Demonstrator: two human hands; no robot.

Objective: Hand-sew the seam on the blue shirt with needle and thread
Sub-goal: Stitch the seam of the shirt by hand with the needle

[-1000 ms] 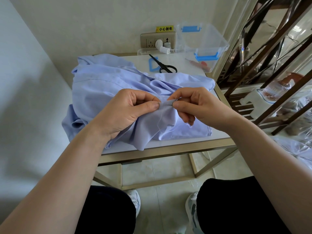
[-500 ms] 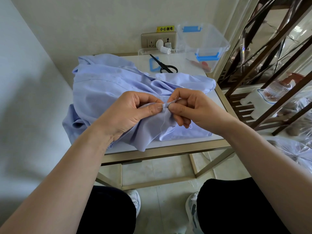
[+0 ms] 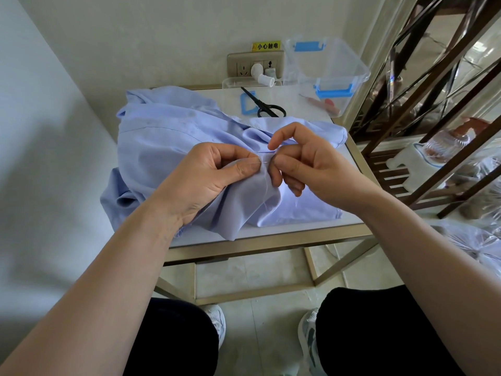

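Both curled: left hand [image 3: 206, 177] pinches blue shirt [image 3: 162, 137], right hand [image 3: 311, 164] pinches needle [image 3: 267, 158].

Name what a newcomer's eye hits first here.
Mid-frame, the left hand grips a fold of the blue shirt heaped on the table, while the right hand pinches the needle at the seam. Behind lie black scissors and a clear box with blue clasps.

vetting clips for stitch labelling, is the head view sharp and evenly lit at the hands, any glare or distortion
Head view: soft even light, left hand and right hand sharp on the blue shirt, needle only a thin glint; head view: wide-angle stretch enlarges the forearms, soft shadow on the left wall, reflections only in the shelf at right.
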